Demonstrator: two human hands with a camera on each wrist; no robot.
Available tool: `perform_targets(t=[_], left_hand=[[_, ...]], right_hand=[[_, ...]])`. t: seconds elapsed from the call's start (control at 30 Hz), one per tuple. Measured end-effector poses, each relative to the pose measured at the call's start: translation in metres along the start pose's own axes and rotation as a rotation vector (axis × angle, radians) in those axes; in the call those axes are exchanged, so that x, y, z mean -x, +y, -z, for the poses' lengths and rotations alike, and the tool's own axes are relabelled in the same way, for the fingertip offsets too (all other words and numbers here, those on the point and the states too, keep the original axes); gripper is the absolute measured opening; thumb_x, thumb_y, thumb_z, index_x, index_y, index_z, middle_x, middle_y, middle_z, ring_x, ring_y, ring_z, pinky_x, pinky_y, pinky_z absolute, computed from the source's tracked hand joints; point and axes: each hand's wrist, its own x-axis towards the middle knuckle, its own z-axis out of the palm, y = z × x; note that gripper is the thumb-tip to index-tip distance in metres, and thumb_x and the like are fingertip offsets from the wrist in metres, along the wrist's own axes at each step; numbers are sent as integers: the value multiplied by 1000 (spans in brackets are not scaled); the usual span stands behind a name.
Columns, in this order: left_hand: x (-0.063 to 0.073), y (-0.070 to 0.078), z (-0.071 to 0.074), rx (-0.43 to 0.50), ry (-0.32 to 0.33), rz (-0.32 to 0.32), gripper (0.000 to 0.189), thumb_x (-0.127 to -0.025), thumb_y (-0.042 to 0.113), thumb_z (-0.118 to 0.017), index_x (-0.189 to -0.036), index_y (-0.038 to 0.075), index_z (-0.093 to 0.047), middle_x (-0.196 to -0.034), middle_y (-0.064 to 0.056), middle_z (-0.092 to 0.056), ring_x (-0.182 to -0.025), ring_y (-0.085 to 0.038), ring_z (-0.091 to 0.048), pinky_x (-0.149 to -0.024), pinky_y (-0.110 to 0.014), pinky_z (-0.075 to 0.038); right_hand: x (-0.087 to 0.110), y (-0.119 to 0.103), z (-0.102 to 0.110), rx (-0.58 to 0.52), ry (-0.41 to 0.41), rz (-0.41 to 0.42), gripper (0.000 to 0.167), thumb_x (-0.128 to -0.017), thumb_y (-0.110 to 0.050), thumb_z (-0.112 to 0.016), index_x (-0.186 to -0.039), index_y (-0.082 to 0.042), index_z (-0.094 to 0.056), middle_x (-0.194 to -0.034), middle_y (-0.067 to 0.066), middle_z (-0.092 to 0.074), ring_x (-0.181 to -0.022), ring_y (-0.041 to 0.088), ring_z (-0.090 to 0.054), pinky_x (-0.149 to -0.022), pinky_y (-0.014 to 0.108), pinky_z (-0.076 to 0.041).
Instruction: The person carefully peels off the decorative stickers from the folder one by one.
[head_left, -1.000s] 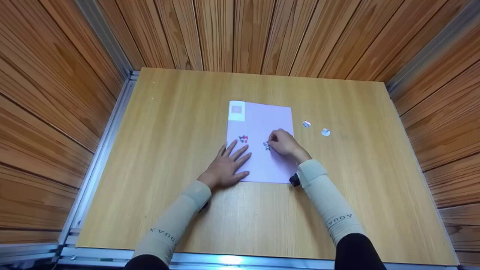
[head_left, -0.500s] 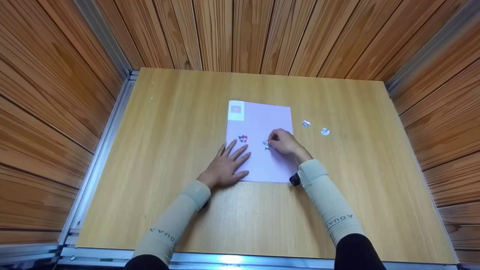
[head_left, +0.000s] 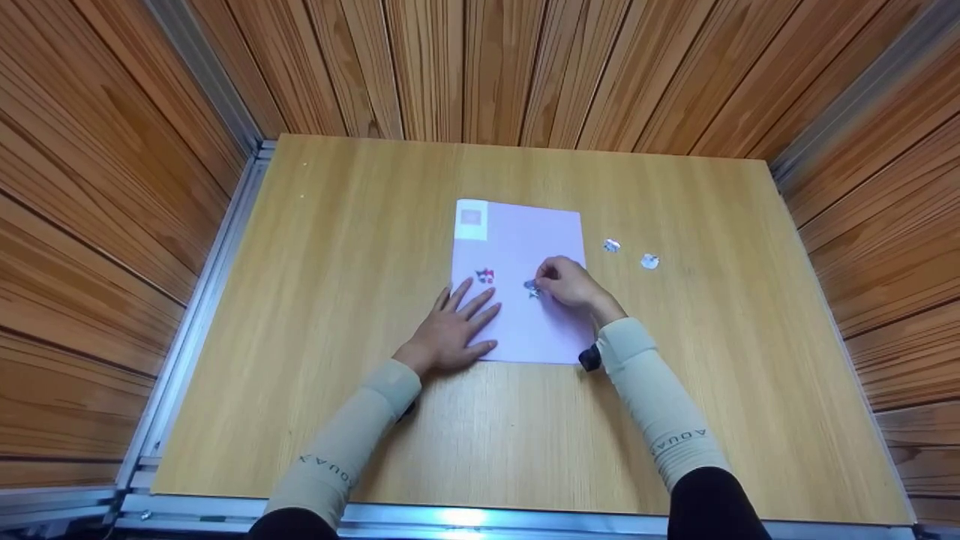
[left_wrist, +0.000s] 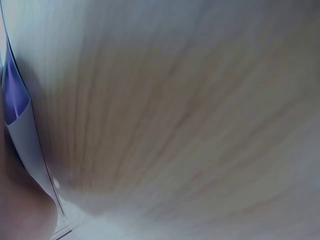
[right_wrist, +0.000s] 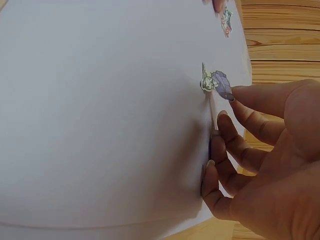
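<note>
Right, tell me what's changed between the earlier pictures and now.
Nothing visibly moved, was taken hold of or let go. The right hand still pinches one sticker at the lilac sheet, the left hand still rests spread on it, and the reddish sticker and two stickers on the table stayed put.

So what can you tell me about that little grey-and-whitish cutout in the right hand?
The small, thin, irregularly outlined grey-violet and whitish cutout looks like printed paper or film. The right-hand grip pinches its grey-violet end; the whitish end points away. It is over the rectangular, pale lilac, paper-like sheet; how much of it touches that, I can't tell.
</note>
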Motion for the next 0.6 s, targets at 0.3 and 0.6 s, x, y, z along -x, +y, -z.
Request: perform_targets(t=[0.3,0.6], left_hand=[[0,0,1,-5,-10,4,72,-104,64,-30,-165,28,-18,-173,2,-6,-158,-37,8,-123,-61,0],[0,1,4,14,8,6,72,-104,63,-35,-165,27,-22,-173,1,-10,-158,-38,4,-123,-63,-2]], right_hand=[[2,4,7,-130,27,-29,18,-104,-15,-56,-113,-1,-64,-116,15,-62,-107,28,-55,-91,38,-46],[7,4,11,-173,16,-30,19,-103,-14,-56,-115,-1,-63,-116,14,-61,-105,27,-54,-87,36,-45]])
